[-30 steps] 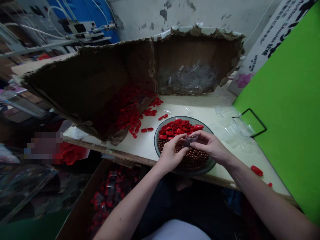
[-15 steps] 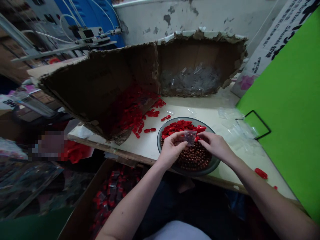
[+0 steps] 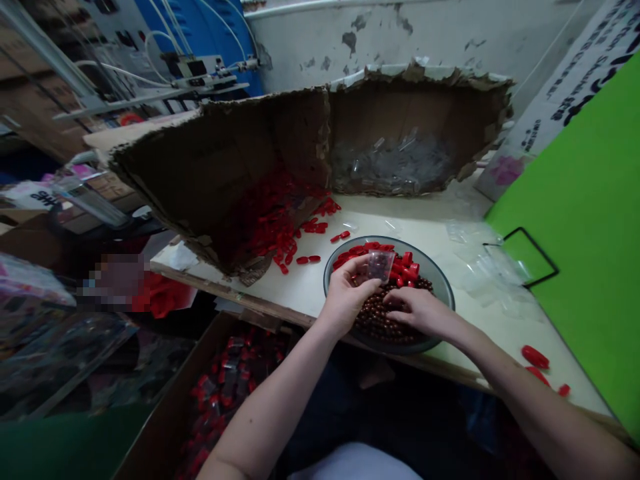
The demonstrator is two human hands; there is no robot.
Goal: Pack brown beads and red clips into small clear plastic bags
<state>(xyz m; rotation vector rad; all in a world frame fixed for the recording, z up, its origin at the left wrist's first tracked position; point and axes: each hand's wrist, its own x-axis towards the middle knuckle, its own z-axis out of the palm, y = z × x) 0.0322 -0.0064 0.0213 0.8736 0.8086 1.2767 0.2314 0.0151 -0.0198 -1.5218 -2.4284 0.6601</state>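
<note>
I see left hand [image 3: 345,301] over bowl [image 3: 447,288], grip pinching clear cup [image 3: 380,265]. Right hand [image 3: 423,312] inside bowl on brown beads [image 3: 383,323]; its grip I cannot tell. Red caps [image 3: 400,261] at bowl's far side.

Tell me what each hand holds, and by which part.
The left hand pinches a small clear cup by its lower edge. The right hand rests on the brown beads in the bowl; any grip there cannot be told.

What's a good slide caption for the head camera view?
Left hand holds a small clear container over a bowl of red caps; right hand rests on its brown beads.
</note>
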